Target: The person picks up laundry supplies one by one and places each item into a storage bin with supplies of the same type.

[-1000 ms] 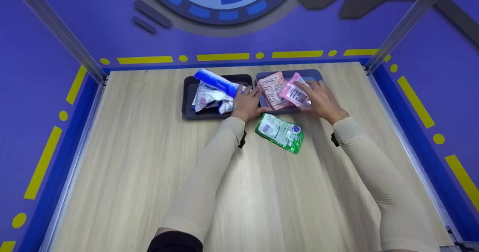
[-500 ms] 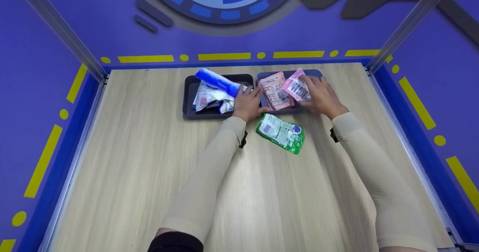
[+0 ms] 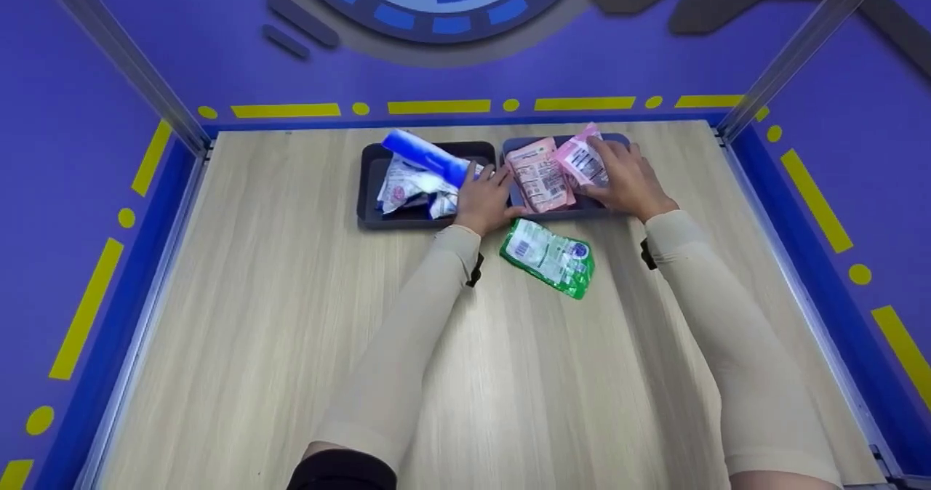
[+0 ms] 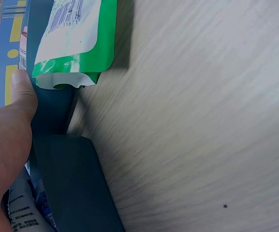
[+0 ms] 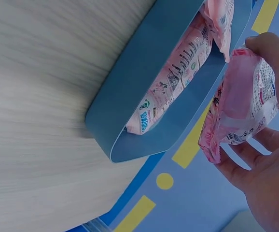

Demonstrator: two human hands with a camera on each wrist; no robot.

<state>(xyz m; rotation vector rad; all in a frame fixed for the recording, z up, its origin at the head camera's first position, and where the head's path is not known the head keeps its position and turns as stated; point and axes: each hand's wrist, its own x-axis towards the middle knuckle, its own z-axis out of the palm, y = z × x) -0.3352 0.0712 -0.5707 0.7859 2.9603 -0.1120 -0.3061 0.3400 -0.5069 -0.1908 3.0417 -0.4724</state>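
Observation:
My right hand (image 3: 629, 181) grips a small pink packet (image 5: 248, 96) between thumb and fingers, tilted over the right part of the grey-blue tray (image 5: 134, 82). Other pink packets (image 3: 538, 176) lie inside that tray. Where the two trays meet, my left hand (image 3: 483, 199) rests with its fingers spread, its thumb (image 4: 23, 94) along the right tray's rim. Its fingers lie by a long shiny blue packet (image 3: 425, 157), and the contact is unclear. That packet lies across white-and-blue packets (image 3: 401, 186) in the dark left tray (image 3: 400, 223).
A green-and-white packet (image 3: 549, 257) lies on the wood-grain table (image 3: 291, 315), close in front of the right tray. Purple-blue panels (image 3: 174, 46) with yellow marks rise behind and on both sides.
My right hand has shifted slightly right with the pink packet, which has turned more upright and come away from the packets at its left. My left hand keeps its place between the trays.

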